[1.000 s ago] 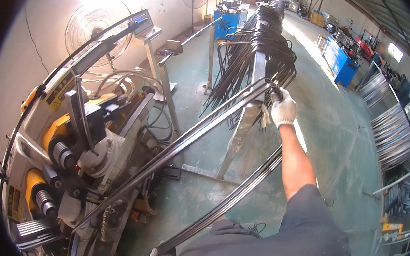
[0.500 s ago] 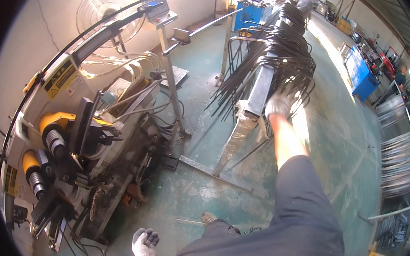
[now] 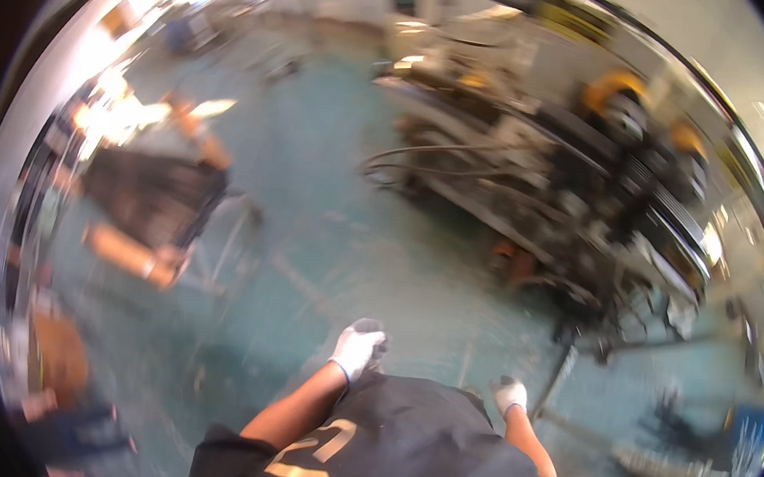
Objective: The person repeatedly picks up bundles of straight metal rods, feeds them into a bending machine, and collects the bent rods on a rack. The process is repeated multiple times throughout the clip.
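Note:
My left hand (image 3: 359,348), in a white glove with grey on the fingers, is in front of my dark shirt, above the green floor. Its fingers are curled in, and nothing shows in them. My right hand (image 3: 509,394), gloved the same way, hangs lower on the other side of my body. Those fingers also look curled, with no object visible in them. Both hands are apart from the surrounding equipment. The nearest large thing is a machine (image 3: 553,177) with hoses and yellow-and-black cylinders, beyond my right hand.
At left stands a blurred rack or cart with a dark load (image 3: 152,193) and an orange-brown end piece (image 3: 127,255). A brown box-like thing (image 3: 58,359) is at the lower left. Metal legs (image 3: 559,380) and bars reach across the floor (image 3: 312,204) at right.
My view has swung round, so the machine moved from left to upper right. My right hand has left the bundle of black bent rods. My left hand's fingers have curled.

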Demonstrator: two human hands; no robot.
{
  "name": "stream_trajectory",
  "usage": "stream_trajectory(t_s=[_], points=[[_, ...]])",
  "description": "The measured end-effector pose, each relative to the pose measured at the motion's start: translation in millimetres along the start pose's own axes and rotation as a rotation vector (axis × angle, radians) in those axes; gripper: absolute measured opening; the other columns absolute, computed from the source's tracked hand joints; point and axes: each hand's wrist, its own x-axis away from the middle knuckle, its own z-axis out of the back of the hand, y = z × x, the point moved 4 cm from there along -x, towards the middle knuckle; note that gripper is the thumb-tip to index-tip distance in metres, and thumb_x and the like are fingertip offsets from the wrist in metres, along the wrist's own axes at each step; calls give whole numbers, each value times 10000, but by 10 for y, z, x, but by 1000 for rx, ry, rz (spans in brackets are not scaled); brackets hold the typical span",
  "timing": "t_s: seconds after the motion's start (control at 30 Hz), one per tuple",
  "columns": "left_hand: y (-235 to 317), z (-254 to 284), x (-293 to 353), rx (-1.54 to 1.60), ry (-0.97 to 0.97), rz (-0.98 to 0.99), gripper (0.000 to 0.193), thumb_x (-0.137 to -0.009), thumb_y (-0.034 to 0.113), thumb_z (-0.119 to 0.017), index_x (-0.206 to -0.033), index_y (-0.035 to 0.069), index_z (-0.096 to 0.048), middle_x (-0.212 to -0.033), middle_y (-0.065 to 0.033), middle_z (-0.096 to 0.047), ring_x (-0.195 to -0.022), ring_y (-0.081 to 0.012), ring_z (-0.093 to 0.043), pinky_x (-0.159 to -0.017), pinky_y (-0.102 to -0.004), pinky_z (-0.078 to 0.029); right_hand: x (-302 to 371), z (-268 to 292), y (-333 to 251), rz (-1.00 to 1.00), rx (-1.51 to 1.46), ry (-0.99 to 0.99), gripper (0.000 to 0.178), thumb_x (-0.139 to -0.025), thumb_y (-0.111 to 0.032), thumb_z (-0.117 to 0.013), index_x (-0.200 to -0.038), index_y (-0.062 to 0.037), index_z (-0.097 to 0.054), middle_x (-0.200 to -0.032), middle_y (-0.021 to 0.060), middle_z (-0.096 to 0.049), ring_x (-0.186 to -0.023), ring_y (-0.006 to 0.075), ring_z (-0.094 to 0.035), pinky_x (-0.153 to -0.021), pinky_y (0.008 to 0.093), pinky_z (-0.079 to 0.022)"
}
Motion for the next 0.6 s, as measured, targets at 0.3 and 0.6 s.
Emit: stream_trajectory(t_s=[0.3, 0.6], points=[[-214, 2997, 23, 401, 435, 41, 334, -959, -6, -751, -1281, 2, -662, -1032, -200, -810, -804, -301, -808, -692, -412, -668, -928, -399, -2276, 65, -29, -6, 458, -974, -320, -836, -1255, 42, -840, -1163, 238, -860, -1134, 345, -822, -1044, 410, -606], [1047, 4746, -538, 425, 625, -187, 384, -976, 44, -737, -1350, -30, -690, -1090, -178, -810, -919, -293, -804, -844, -428, -674, -1365, -2113, -3671, 149, 376, -291, 427, -1007, -286, -776, -1299, 19, -836, -1024, 175, -823, -928, 275, -780, -850, 408, -600]])
